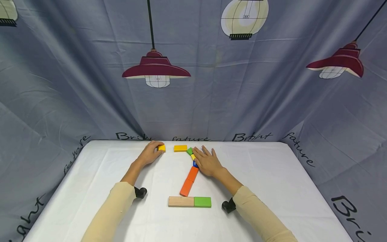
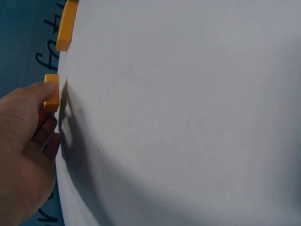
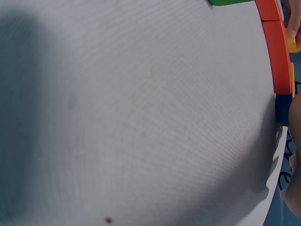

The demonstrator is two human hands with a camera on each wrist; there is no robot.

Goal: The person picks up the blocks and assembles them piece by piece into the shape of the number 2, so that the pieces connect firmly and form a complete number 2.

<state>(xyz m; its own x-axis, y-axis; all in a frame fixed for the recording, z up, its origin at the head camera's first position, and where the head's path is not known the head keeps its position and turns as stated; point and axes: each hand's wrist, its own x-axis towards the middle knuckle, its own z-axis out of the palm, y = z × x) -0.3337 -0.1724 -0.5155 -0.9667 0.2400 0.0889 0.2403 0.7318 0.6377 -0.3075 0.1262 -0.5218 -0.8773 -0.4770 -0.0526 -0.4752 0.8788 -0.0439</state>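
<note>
My left hand (image 1: 150, 153) pinches a small yellow block (image 1: 162, 148) near the table's far edge; the left wrist view shows the thumb across that block (image 2: 52, 94). To its right, apart from it, lies a longer yellow block (image 1: 180, 148). A green block (image 1: 189, 151) touches its end, and a slim yellow piece (image 1: 193, 157) and a blue block (image 1: 195, 164) lead down from there. My right hand (image 1: 208, 162) lies with fingers extended beside these pieces, partly covering them. Two orange blocks (image 1: 189, 181) continue the slanting line towards me.
A plain wooden block (image 1: 180, 201) and a green block (image 1: 202, 202) lie end to end below the orange ones. White cloth (image 1: 257, 161) covers the table, with a grey printed curtain (image 1: 193, 111) behind it. Both wrists wear black cameras.
</note>
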